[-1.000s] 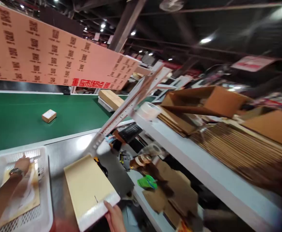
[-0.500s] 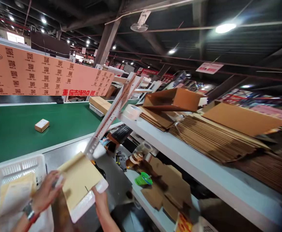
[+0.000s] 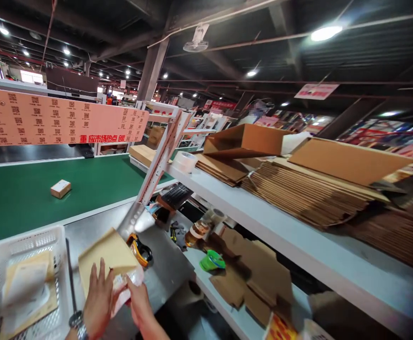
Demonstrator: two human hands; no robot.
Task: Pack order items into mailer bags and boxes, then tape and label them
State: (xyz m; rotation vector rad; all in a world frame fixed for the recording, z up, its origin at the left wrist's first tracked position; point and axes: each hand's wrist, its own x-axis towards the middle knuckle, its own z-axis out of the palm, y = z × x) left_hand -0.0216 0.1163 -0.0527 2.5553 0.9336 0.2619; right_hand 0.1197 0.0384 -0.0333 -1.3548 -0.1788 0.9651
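Observation:
A tan paper envelope lies tilted on the steel worktop in front of me. A shiny whitish-pink plastic-wrapped piece shows at its lower right end; what it wraps cannot be made out. My left hand is laid on the envelope's lower part, fingers outstretched and apart, with a watch at the wrist. My right hand pinches the plastic-wrapped piece between thumb and fingers. Just beyond the envelope sits an orange-and-black tape dispenser.
Left of my hands stands a white perforated basket with envelopes in it. A green conveyor belt carries a small box. On the right, a shelf holds flattened cardboard; its upright post rises at the worktop's edge.
My left hand has come rightward from beside the basket onto the envelope. The envelope has shifted slightly, my right hand has moved a little left, and the tape dispenser is now more exposed.

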